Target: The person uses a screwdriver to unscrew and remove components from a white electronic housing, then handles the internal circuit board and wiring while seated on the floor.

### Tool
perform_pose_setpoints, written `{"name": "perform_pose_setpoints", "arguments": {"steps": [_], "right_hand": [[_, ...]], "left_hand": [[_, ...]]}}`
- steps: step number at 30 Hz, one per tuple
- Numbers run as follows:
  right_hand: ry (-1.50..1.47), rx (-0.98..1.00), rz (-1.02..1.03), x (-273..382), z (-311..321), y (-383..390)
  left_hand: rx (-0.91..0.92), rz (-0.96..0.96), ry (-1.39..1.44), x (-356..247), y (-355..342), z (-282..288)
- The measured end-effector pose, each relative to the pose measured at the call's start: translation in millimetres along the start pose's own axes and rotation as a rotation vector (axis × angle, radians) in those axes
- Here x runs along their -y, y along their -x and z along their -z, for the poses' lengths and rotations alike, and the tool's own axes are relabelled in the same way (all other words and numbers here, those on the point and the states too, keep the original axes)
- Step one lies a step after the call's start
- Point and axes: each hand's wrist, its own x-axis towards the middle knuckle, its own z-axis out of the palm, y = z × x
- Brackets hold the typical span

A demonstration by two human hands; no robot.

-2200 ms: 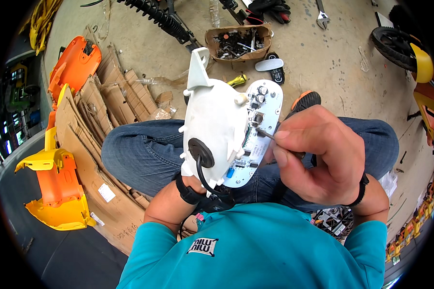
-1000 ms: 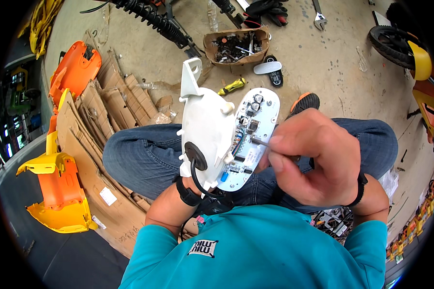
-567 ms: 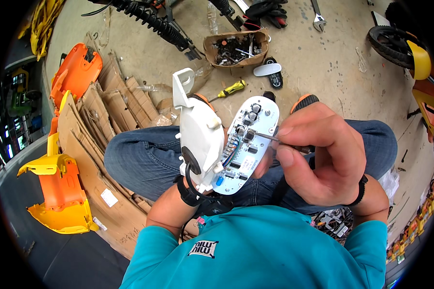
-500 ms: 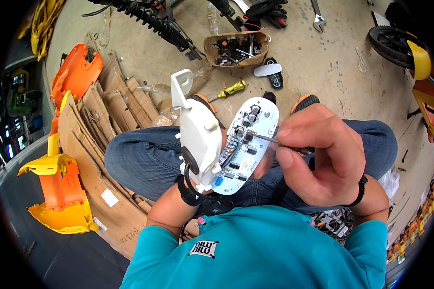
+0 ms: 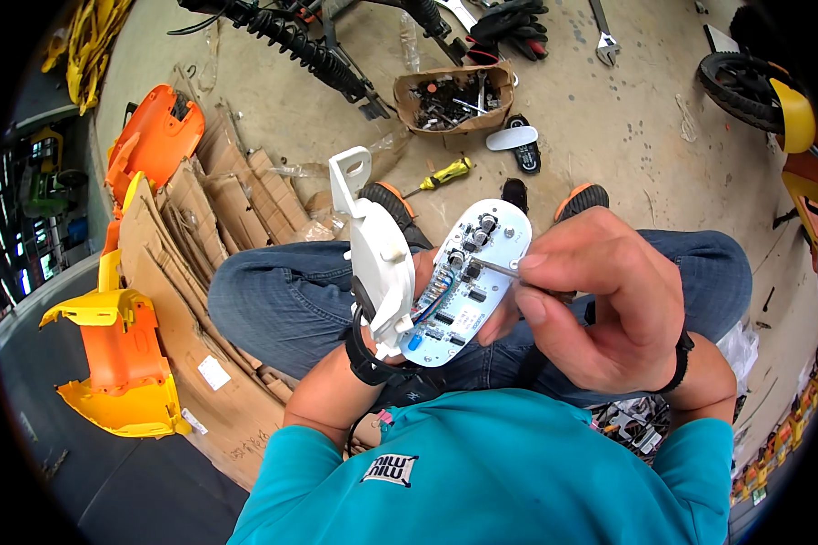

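Note:
My left hand (image 5: 501, 323) is mostly hidden behind an oval white circuit board (image 5: 467, 311) and grips it from below; fingers show at both sides. Chips, round black-and-silver parts and thin coloured wires (image 5: 434, 300) are on the board. Tilted up along its left edge stands a white plastic housing (image 5: 382, 268) with a slotted tab, and a black cable runs by my wrist. Pinched between thumb and fingertips of my right hand (image 5: 604, 304) is a thin metal tool (image 5: 495, 267), its tip at the small parts mid-board. Its exact kind is unclear.
Flattened cardboard (image 5: 186, 300) and orange-yellow plastic panels (image 5: 123, 363) lie at left. Ahead on the floor are a yellow-handled screwdriver (image 5: 445, 173), a box of hardware (image 5: 454, 98), a black device with a white cover (image 5: 523, 145), gloves (image 5: 509, 27) and an adjustable wrench (image 5: 605, 41).
The white housing has turned more edge-on, showing a narrower face. The board has shifted slightly, while the tool stays at nearly the same spot on it. The whole view moved a little.

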Motion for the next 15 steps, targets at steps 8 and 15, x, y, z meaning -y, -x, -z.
{"name": "perform_pose_setpoints", "arguments": {"steps": [8,15], "right_hand": [[0.029,-0.030,-0.010,3.1,-1.1,-4.5],[0.072,-0.053,0.014,2.3,-1.0,-6.6]], "left_hand": [[-0.005,0.017,-0.005,0.9,-1.1,1.2],[-0.022,0.011,0.034,-1.1,-2.3,-0.5]]}}
